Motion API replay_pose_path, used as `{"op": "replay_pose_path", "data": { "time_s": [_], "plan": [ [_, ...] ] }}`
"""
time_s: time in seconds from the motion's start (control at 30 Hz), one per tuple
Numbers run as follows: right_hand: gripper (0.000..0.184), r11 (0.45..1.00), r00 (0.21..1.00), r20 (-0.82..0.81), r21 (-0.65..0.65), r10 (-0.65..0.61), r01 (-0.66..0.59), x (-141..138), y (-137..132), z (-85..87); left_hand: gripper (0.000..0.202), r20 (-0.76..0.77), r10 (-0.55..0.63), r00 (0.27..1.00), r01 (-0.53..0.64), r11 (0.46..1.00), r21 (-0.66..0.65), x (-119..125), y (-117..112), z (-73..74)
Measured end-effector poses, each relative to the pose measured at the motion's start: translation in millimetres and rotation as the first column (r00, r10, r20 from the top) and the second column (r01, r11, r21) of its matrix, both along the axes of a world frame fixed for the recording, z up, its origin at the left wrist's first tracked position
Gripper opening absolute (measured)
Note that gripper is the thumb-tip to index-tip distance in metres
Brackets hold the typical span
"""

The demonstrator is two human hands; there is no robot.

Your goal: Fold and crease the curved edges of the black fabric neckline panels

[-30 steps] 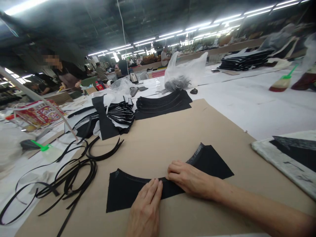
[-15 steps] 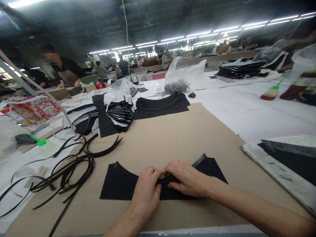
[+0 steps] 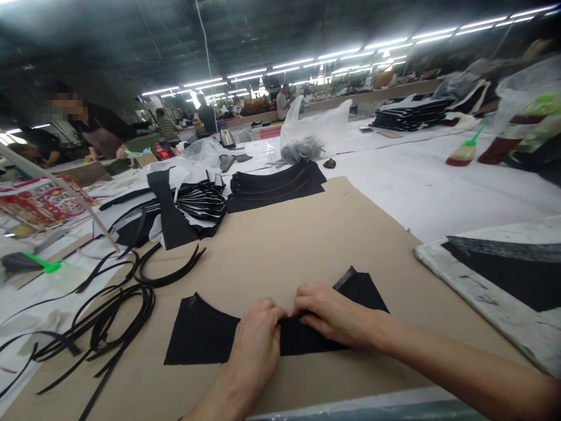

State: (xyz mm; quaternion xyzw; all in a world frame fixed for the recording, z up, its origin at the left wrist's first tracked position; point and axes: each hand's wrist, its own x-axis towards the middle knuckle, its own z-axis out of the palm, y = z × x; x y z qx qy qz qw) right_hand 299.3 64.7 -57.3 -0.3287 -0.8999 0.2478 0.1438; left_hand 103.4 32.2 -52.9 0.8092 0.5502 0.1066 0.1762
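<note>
A black fabric piece (image 3: 199, 333) with a curved upper edge lies on the brown board (image 3: 280, 240) in front of me. My left hand (image 3: 258, 333) rests on its middle, fingers closed on the curved edge. Just to the right, my right hand (image 3: 326, 313) pinches the same edge. A short stretch of the edge shows between the two hands. At the right end, a grey strip (image 3: 344, 278) lies along the curve. My fingertips partly hide the edge they hold.
Black strips (image 3: 146, 304) lie coiled at the left. Stacked curved black pieces (image 3: 276, 187) and fanned pieces (image 3: 201, 202) sit behind. A white slab (image 3: 464, 292) bears another black piece at the right. A plastic bag (image 3: 307, 137) stands farther back; a person (image 3: 99, 131) works at the far left.
My fingers have shifted slightly along the curved edge, and its middle is now folded over under them. The whole view has swung a little, so things appear farther left.
</note>
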Motion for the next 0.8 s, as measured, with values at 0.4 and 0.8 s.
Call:
{"op": "replay_pose_path", "data": {
  "time_s": [0.4,0.8],
  "plan": [
    [0.023,0.945,0.989,0.144,0.316,0.036,-0.080,8.1,-19.0,-10.4,0.058,-0.088,-0.248,0.965,0.257,0.814,0.521,-35.6,-34.7,-43.8],
    [0.034,0.925,0.974,0.223,0.363,0.033,-0.114,4.6,-21.5,-12.4,0.042,0.050,-0.137,0.989,0.089,0.839,0.537,-51.7,-37.1,-43.9]
  ]
}}
